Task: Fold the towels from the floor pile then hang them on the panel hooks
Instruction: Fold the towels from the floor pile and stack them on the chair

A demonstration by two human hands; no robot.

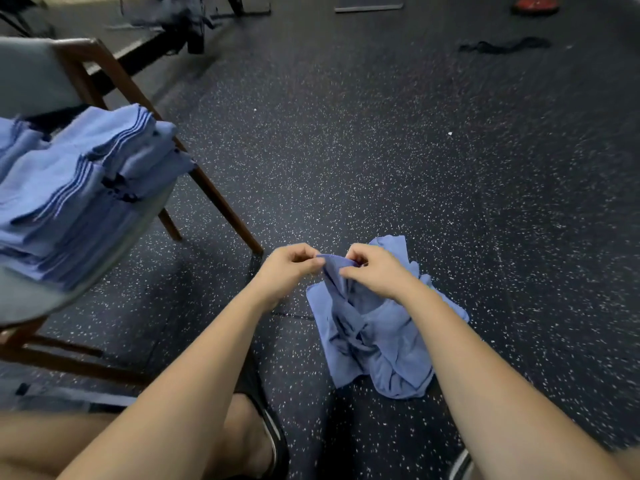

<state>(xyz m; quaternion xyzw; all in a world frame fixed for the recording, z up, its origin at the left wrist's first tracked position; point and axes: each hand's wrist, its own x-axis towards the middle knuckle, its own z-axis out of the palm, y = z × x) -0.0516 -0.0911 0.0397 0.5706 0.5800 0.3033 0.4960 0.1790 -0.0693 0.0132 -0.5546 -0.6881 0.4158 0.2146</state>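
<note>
Dark speckled rubber floor [363,150] is filling the view, with a wooden chair [114,77] sitting at the left and a stack [79,188] of folded blue towels resting on its grey seat. Both bare forearms are reaching forward and down, hands meeting close together. The left hand [289,270] is curling shut, thumb and fingertips pinching the top edge of a blue towel [374,341]. The right hand [375,271] is pinching that same edge just beside it, knuckles bent. The towel is hanging from the pinch, soft and crumpled, its lower folds bunching on the floor between the person's feet. A black slipper [273,434] is showing below the left arm.
</note>
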